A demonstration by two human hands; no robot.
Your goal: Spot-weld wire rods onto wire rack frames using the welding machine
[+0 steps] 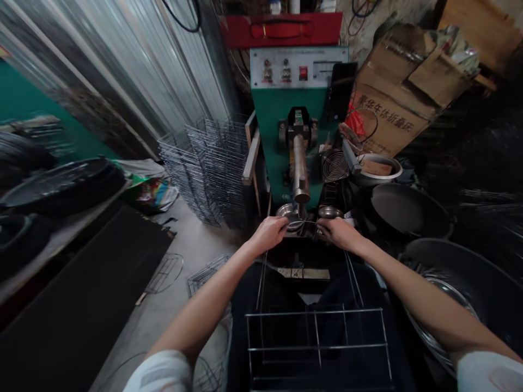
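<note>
My left hand (269, 233) and my right hand (340, 233) are both closed, pinching the far end of a wire rack (317, 347). A short wire (303, 222) spans the gap between my fingertips. From my hands the rack's long side wires run back toward me, and its grid part lies over my lap. Just beyond the short wire is the round metal arm (301, 169) of a green machine (265, 130), its lower tip close above the wire. Whether wire and tip touch, I cannot tell.
Stacked wire grids (208, 169) stand left of the machine. Black pans (411, 215) and a metal bowl (378, 170) crowd the right side. A dark board (85, 305) lies at left, with loose wire pieces (165, 272) on the floor. A cardboard box (392, 109) leans behind.
</note>
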